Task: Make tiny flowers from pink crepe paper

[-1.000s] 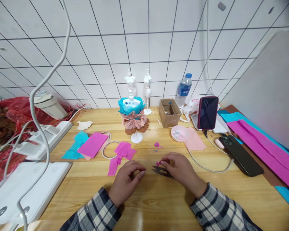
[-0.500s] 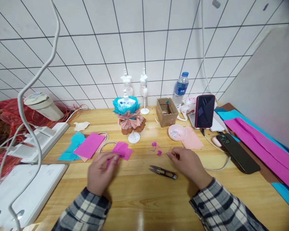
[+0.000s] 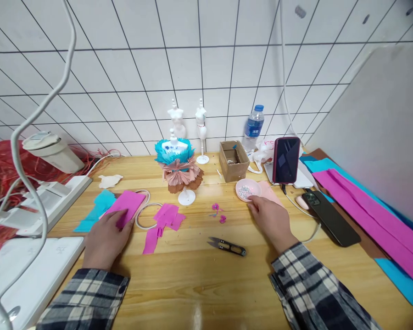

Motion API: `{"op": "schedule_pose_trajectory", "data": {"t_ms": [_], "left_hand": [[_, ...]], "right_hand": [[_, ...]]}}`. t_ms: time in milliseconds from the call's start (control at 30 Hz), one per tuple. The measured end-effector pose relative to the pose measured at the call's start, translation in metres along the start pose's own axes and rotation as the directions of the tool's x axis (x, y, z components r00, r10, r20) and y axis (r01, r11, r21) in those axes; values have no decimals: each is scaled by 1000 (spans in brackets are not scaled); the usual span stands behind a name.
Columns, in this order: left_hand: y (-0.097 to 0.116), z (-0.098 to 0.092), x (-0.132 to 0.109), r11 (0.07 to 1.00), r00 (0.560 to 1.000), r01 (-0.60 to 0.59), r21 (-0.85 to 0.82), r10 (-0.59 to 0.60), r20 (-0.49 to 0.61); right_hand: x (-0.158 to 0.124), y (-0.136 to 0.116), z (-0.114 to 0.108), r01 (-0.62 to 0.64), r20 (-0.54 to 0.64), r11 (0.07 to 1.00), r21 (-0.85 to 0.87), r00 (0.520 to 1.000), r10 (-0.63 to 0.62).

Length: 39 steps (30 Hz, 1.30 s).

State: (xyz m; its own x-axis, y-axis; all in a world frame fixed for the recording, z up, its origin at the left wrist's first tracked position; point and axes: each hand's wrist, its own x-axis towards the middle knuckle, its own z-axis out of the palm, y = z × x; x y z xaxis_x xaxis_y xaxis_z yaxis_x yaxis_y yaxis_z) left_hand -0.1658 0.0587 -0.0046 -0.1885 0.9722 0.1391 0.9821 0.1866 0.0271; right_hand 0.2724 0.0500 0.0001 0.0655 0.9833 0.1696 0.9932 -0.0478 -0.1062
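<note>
My left hand (image 3: 106, 237) lies over the near end of a magenta crepe paper piece (image 3: 130, 201), its fingers resting on the paper and somewhat apart. A cut magenta strip and squares (image 3: 167, 215) lie to its right. At the near rim of a small pink dish (image 3: 239, 191) holding silvery beads (image 3: 246, 190), the thumb and forefinger of my right hand (image 3: 272, 223) are pinched together on the rim; the other fingers curl out of sight. Between the hands are thread snips (image 3: 227, 246) and small magenta paper flowers (image 3: 222, 219).
A mini dress form (image 3: 181, 169) wears blue, pink and brown paper ruffles, with two white forms (image 3: 201, 130) behind. A cardboard box (image 3: 234, 161), water bottle (image 3: 253, 127), propped phone (image 3: 286, 160) and dark phone (image 3: 330, 217) stand or lie right. A power strip (image 3: 57, 201) sits left.
My left hand has left the cut magenta pieces and moved left onto the larger magenta paper. The right hand has reached forward to the pink dish. The view has shifted slightly right.
</note>
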Motion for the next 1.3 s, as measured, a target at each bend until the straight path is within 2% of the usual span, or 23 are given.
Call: {"op": "schedule_pose_trajectory", "data": {"t_ms": [133,267,433,533,700,900,1033,1133,1233,1300], "left_hand": [[3,-11,-3,998,999,48,33,-49,24],[1,-21,-5,989,987,148,-26,-146,68],[2,-23,-4,977,981,189,-96,-183,70],[2,-22,-5,964,973,232,-129,-229,41],[4,-20,-9,922,959,273,-273,-283,4],[14,-24,-14,856,908,371,-359,-416,-52],[4,-24,-14,823,843,383,-420,-497,-206],[-11,-24,-13,835,793,390,-388,-518,-319],[-18,-24,-11,847,798,409,-339,-512,-317],[-16,-23,-8,840,825,393,-376,-502,-259]], "right_hand": [[-9,-8,-2,76,10,997,8,997,-76],[-20,-20,-7,149,69,988,26,986,-151],[-18,-27,-4,159,91,987,25,983,-161],[-17,-28,-3,185,96,982,40,978,-188],[-15,-29,0,128,53,987,92,990,-133],[-15,-27,1,143,74,986,87,986,-149],[-17,-23,0,131,63,990,56,989,-135],[-16,-22,2,104,78,993,53,991,-108],[-15,-23,2,70,86,995,68,993,-76],[-16,-24,0,31,93,997,67,995,-37]]}}
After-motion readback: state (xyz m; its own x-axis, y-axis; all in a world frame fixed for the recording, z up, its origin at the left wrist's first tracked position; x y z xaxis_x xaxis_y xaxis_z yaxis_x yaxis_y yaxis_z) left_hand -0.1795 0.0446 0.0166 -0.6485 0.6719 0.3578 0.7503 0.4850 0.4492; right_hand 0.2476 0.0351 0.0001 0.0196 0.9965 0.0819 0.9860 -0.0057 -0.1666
